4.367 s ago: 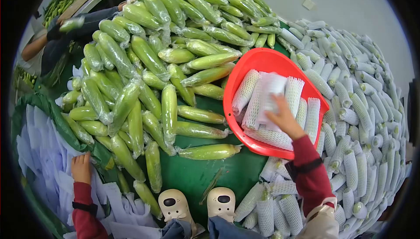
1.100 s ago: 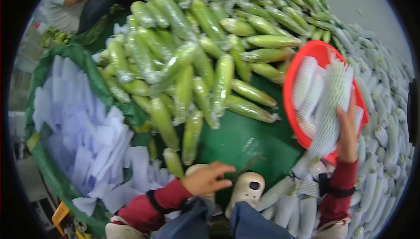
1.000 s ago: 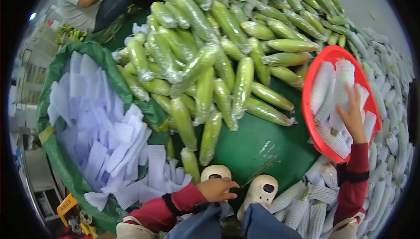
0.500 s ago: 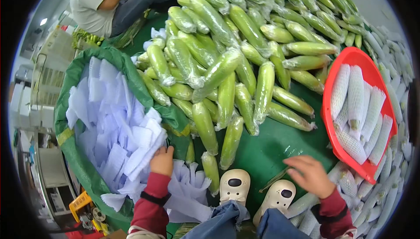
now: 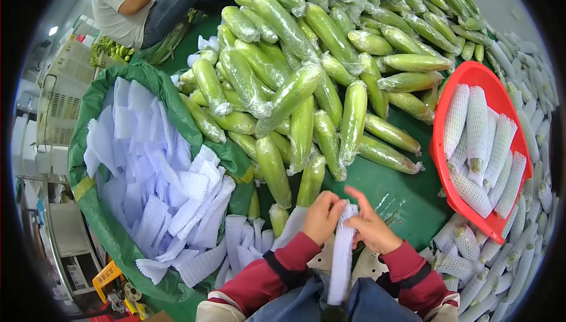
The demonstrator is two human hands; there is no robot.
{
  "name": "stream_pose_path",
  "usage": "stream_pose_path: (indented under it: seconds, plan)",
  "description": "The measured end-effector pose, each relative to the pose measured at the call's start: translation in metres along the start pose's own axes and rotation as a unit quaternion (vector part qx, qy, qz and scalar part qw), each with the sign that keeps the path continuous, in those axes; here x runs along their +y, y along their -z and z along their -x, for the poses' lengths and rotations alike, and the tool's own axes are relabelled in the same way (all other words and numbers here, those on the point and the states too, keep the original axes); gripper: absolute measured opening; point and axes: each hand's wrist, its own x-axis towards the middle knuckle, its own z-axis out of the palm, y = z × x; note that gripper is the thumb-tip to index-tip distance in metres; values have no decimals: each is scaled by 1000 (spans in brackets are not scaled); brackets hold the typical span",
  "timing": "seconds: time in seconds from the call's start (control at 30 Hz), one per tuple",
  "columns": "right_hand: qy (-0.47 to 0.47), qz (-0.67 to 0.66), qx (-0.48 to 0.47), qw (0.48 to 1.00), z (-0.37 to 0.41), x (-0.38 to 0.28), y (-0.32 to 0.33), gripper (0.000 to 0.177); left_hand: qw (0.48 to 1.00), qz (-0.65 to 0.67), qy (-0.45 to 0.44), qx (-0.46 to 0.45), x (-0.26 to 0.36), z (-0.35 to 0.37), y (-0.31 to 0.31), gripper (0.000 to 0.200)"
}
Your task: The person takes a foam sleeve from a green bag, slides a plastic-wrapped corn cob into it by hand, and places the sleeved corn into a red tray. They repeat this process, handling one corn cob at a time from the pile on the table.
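From my end, the white foam sleeve [image 5: 341, 263] is up in front of the lap, one end between the two hands, the rest hanging down over the blue trousers [image 5: 295, 302]. The left hand [image 5: 322, 218] is pinched on the left edge of that upper end; the right hand [image 5: 375, 228] grips the opposite edge, thumb across it, a forefinger lifted free. I cannot tell whether the mouth is parted. To work it well, I would keep both pinches light and right at the rim, ease the sides apart evenly so the soft mesh doesn't tear, and let the tail hang untwisted. Just left of the hands are more sleeves [image 5: 147, 163] in and beside the green sack [image 5: 97, 236]. Beyond the hands lie film-wrapped cobs [image 5: 295, 98] in a pile; to the right, the red tub [image 5: 442, 151] holds netted cobs [image 5: 477, 127]. Farther off, at upper left, another person [image 5: 121, 4] sits.
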Motion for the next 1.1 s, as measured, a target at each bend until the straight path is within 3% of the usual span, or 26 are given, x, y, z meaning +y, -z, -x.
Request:
stream_pose_path:
  seconds: [0.03, 0.1, 0.17, 0.2, 0.23, 0.27, 0.33, 0.4, 0.43, 0.5, 0.53, 0.63, 0.77, 0.87, 0.97, 1.0, 1.1]
  plan:
    - [-27, 11, 3, 1000, -6, 12, 7, 50, 995, -82, -49, 9, 1, 0, 0, 14]
    - [-99, -10, -36, 994, -10, 33, 11, 42, 996, -81, -15, 29, 8, 3, 7, 16]
    - [62, 95, -74, 991, -11, 55, 1, 42, 994, -106, -3, 24, 11, 7, 12, 17]
    - [96, 97, -42, 990, -10, 55, -6, 44, 991, -133, -11, 9, 11, 8, 14, 17]
    - [80, 64, -19, 995, -11, 53, -6, 45, 987, -160, -21, -6, 12, 7, 16, 17]
    - [64, 31, 4, 997, -12, 51, -6, 47, 967, -244, 23, -62, 13, 8, 16, 18]
    - [27, -68, 15, 997, -5, 30, -16, 52, 970, -234, -34, -53, -1, 12, 11, 18]
    - [50, -67, 54, 995, -4, 24, -13, 51, 979, -169, -90, -71, -7, 15, 10, 17]
    - [59, -65, 73, 993, -2, 23, -11, 50, 992, -57, -20, -108, -14, 19, 8, 15]
    - [81, -16, 86, 993, -1, 23, 2, 47, 964, 169, 117, -171, -24, 22, 5, 12]
    - [90, 1, 82, 993, -6, 29, 10, 46, 945, 171, 149, -235, -14, 21, 14, 9]
    - [71, 1, 75, 995, -7, 33, 10, 38, 938, 207, 120, -251, -33, 23, 17, 10]
    - [48, 11, 72, 996, -10, 47, 14, 35, 988, 32, 70, -132, -15, 26, 17, 9]
    - [82, 50, 108, 990, -19, 68, 27, 32, 981, 121, 106, -111, -26, 32, 0, 17]
    - [109, 11, 129, 986, -15, 60, 23, 30, 983, -46, 75, -163, 3, 33, 2, 29]
    - [115, -15, 130, 985, -12, 53, 19, 30, 979, 9, 61, -192, -6, 31, 1, 36]
    - [117, 23, 80, 990, -8, 47, 15, 25, 969, 15, 91, -230, -21, 32, 4, 31]
